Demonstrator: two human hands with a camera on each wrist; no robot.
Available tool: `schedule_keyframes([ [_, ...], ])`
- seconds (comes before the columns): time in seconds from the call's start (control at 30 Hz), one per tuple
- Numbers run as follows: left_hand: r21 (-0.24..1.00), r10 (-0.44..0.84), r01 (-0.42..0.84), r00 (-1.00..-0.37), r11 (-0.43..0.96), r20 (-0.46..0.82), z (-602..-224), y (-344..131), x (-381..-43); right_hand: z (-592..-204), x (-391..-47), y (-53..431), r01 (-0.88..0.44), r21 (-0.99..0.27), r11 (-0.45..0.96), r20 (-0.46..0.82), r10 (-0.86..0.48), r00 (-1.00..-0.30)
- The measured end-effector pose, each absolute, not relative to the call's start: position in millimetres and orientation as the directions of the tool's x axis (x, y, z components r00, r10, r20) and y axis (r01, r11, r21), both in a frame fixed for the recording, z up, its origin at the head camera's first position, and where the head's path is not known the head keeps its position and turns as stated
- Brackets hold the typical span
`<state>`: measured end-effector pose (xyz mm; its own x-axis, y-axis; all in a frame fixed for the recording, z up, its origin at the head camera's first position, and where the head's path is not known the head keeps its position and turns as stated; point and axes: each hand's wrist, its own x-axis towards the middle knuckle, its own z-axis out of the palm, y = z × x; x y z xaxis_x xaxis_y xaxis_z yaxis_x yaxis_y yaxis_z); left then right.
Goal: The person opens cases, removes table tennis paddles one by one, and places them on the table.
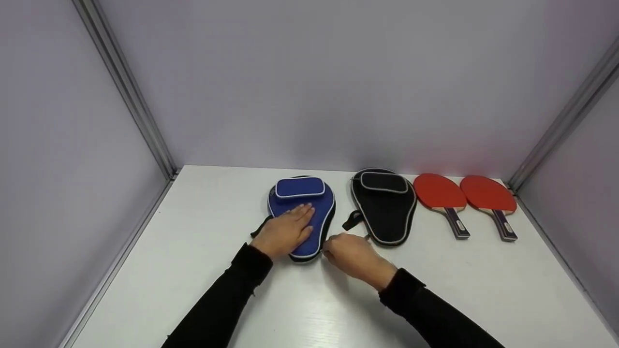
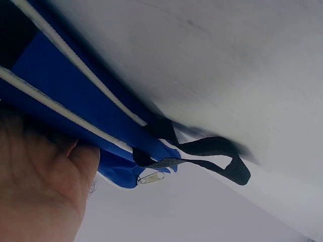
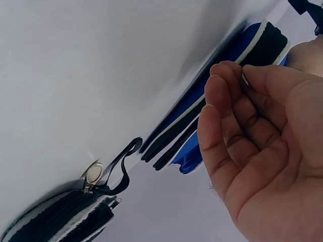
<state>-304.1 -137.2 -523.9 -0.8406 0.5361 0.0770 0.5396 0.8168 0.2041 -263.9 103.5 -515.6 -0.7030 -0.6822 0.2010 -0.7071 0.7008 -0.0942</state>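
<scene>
A blue table tennis paddle case [image 1: 320,208] with white piping and a small top pocket lies on the white table. My left hand [image 1: 284,233] rests on its front with fingers extended. At the case's lower right edge is my right hand [image 1: 355,256], fingers curled. In the right wrist view, thumb and forefinger pinch a small zipper pull [image 3: 246,79] at the case's dark side band; the fingertips mostly hide it. A black strap loop [image 2: 237,169] sticks out from the case's left side in the left wrist view.
Just right of the blue case lies a black paddle case [image 1: 390,210] with its own strap [image 1: 353,220]. Farther right are two red paddles, one nearer [image 1: 439,190] and one by the right wall [image 1: 488,193]. Grey panels enclose the table's back and sides.
</scene>
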Motion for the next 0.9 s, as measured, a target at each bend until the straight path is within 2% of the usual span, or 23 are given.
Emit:
schedule_keyframes([
  [0.37, 0.188, 0.546, 0.552, -0.833, 0.812, 0.09, -522.3, -139.0, -301.9, -515.7, -255.5, 100.1, -0.739, -0.076, 0.67, 0.22, -0.711, -0.668],
  [0.9, 0.142, 0.511, 0.511, -0.859, 0.848, 0.043, -510.9, -136.8, -299.9, -516.5, -270.1, 117.1, -0.712, -0.034, 0.701, 0.276, -0.678, -0.681],
])
